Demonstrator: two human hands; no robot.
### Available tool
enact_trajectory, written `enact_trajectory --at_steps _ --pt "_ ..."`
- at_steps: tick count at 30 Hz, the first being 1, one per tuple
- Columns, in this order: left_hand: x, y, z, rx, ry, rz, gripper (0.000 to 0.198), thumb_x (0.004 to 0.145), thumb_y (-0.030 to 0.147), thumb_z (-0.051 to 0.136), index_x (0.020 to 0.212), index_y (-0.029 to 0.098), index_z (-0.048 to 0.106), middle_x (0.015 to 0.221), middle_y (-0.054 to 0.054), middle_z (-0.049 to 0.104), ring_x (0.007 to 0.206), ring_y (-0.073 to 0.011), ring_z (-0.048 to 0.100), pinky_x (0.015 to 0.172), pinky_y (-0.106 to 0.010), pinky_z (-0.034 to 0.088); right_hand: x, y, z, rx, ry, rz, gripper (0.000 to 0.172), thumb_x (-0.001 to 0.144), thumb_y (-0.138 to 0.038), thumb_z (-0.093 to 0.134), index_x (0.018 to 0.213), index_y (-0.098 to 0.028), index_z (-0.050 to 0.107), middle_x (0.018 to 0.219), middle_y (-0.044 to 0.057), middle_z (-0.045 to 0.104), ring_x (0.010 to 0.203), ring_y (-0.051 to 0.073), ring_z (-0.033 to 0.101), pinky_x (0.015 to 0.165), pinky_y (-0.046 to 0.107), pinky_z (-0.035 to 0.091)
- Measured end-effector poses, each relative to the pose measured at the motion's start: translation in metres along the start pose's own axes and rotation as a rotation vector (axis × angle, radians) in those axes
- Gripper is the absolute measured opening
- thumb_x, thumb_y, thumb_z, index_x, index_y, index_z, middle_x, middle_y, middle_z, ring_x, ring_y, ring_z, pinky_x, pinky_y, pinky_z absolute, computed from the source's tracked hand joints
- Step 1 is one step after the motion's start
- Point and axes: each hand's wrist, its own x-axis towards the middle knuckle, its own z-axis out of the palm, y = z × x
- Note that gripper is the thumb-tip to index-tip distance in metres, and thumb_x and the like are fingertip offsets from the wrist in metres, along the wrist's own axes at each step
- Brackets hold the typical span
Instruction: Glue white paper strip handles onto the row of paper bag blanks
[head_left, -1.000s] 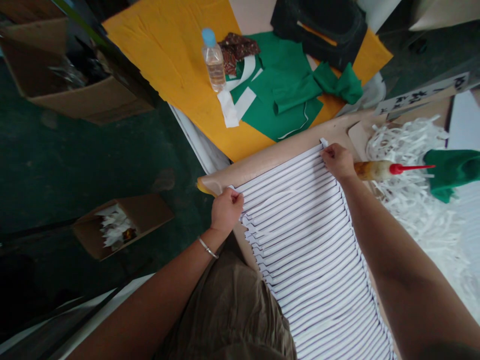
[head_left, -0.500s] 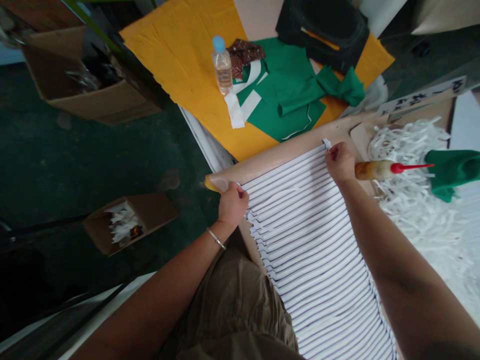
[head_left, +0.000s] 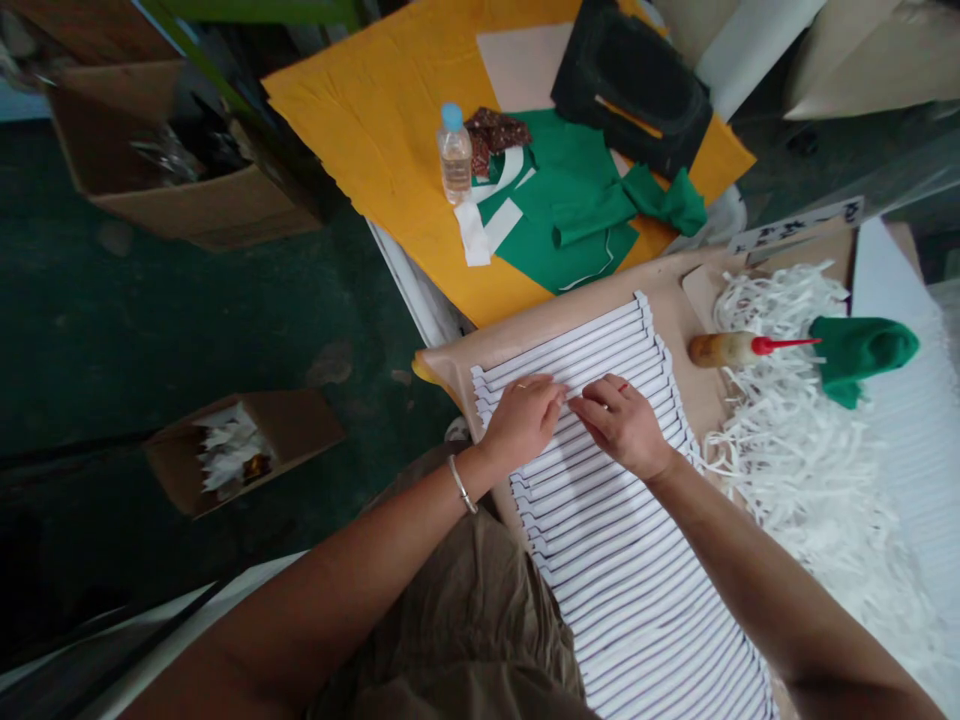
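Overlapping white strips with dark edges (head_left: 637, 570) lie in a long row on the brown-covered table and run toward me. Over the far part of the row, my left hand (head_left: 527, 418) has its fingers pinched together, a ring on one of them. Close beside it, my right hand (head_left: 619, 424) is curled with thumb and fingertips together. The fingertips of both hands almost meet above the strips. Whatever lies between the fingers is too small to make out. To the right of the strips lies a glue bottle (head_left: 724, 349) with a red pointed nozzle, touched by neither hand.
A heap of thin white offcuts (head_left: 825, 500) covers the right side, with a green cloth (head_left: 862, 350) on it. Beyond stand a water bottle (head_left: 455, 165), green fabric (head_left: 570, 170) and a black case (head_left: 637, 90) on yellow cloth (head_left: 360, 100). Cardboard boxes (head_left: 232, 205) (head_left: 300, 430) sit on the floor at left.
Both hands have left the two ends of the far strip and come together over the middle of the row. The far strip now lies flat, its ends uncovered.
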Motion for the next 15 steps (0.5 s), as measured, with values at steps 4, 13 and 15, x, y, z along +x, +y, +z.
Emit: enact_trajectory --at_steps 4,13,15 --pt "-0.006 0.0 -0.003 -0.582 -0.251 -0.289 0.035 0.093 0.044 0.055 0.072 0.017 0.058 0.073 -0.005 0.064 0.078 -0.0188 0.066 0.079 -0.034 0.053 -0.003 -0.02 -0.014 0.062 0.04 -0.028 0.019 0.097 -0.016 0.057 0.107 -0.023 0.071 0.093 0.009 0.065 0.087 0.022 0.056 0.079 0.039 0.048" --pt "-0.02 0.004 -0.009 -0.527 -0.185 -0.391 0.032 0.087 0.047 0.061 0.08 0.016 0.063 0.06 0.001 0.061 0.05 -0.0089 0.048 0.051 -0.022 0.032 -0.003 -0.025 0.004 1.134 -0.138 0.788 0.041 0.092 -0.058 0.063 0.105 -0.02 0.067 0.087 0.005 0.07 0.072 0.016 0.064 0.063 0.031 0.051" --pt "-0.018 0.005 -0.009 -0.433 -0.178 -0.391 0.03 0.087 0.044 0.059 0.078 0.016 0.064 0.058 0.001 0.062 0.048 -0.008 0.042 0.049 -0.022 0.029 -0.001 -0.022 0.007 1.214 -0.178 0.841 0.041 0.084 -0.059 0.071 0.088 -0.019 0.065 0.074 0.001 0.066 0.064 0.013 0.059 0.058 0.028 0.046"
